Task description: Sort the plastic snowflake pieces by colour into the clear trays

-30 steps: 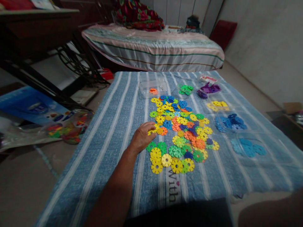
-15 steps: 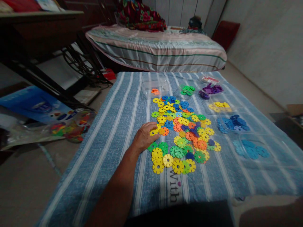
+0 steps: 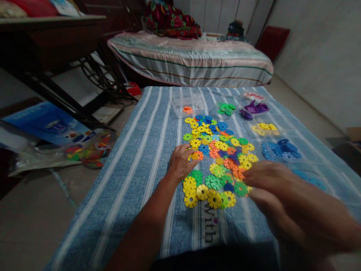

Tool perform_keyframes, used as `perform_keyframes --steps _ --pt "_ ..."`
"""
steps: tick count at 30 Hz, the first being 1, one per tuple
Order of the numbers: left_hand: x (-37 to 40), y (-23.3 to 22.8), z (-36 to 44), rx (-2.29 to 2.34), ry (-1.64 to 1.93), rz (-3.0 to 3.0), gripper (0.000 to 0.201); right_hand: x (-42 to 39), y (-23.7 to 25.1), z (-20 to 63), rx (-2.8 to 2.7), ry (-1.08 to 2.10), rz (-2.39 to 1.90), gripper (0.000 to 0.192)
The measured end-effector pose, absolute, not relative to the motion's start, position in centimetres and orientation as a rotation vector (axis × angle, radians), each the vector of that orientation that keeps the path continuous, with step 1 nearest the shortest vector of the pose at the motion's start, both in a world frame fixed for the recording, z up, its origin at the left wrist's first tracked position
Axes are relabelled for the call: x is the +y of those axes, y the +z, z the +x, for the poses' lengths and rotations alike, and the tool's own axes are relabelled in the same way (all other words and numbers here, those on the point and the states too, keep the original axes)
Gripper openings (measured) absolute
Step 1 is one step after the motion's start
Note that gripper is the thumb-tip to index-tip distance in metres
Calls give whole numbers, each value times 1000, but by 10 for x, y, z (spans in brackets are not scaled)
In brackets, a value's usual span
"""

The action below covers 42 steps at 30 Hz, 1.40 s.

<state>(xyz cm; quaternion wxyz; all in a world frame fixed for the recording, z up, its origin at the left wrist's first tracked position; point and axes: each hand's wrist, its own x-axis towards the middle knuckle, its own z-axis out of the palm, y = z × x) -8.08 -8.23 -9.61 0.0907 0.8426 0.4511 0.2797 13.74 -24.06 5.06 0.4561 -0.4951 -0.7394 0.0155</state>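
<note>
Flat notched plastic discs in yellow, green, orange, blue and purple lie spread over the tablecloth. My left hand is at the left edge of this spread, palm down, with thumb and forefinger apart beside an orange disc. Some yellow discs there are partly hidden by the fingers. From the right, my right hand reaches over the spread, blurred by motion. Its fingertips are close to an orange disc and a dark green disc; whether they hold anything is unclear.
Clear containers hold orange discs, green discs, purple discs, yellow discs, blue discs and light-blue discs. A striped blue cloth covers the table. Behind stands a bed; a bag of coloured pieces is at left.
My right hand has come in from the lower right over the discs. My left hand has shifted slightly right, its thumb and forefinger now beside the orange disc. The view has moved a little.
</note>
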Motion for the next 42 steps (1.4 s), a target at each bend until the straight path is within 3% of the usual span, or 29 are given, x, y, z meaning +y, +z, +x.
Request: perform_keyframes --steps 8,14,18,29,42 --pt "-80 -99 -86 1268 889 2491 25 -209 -35 116 -1975 34 -1342 16" --pt "-81 -97 -87 1331 924 2455 19 -209 -65 116 -1982 134 -1381 16" --pt "-78 -97 -90 1347 927 2422 11 -209 -76 120 -1997 73 -1374 12" --pt "-76 -93 -96 1493 917 2334 11 -214 -85 120 -2044 98 -1510 11" --pt "-74 -90 -102 1622 948 2333 10 -207 -84 120 -2189 201 -1617 33"
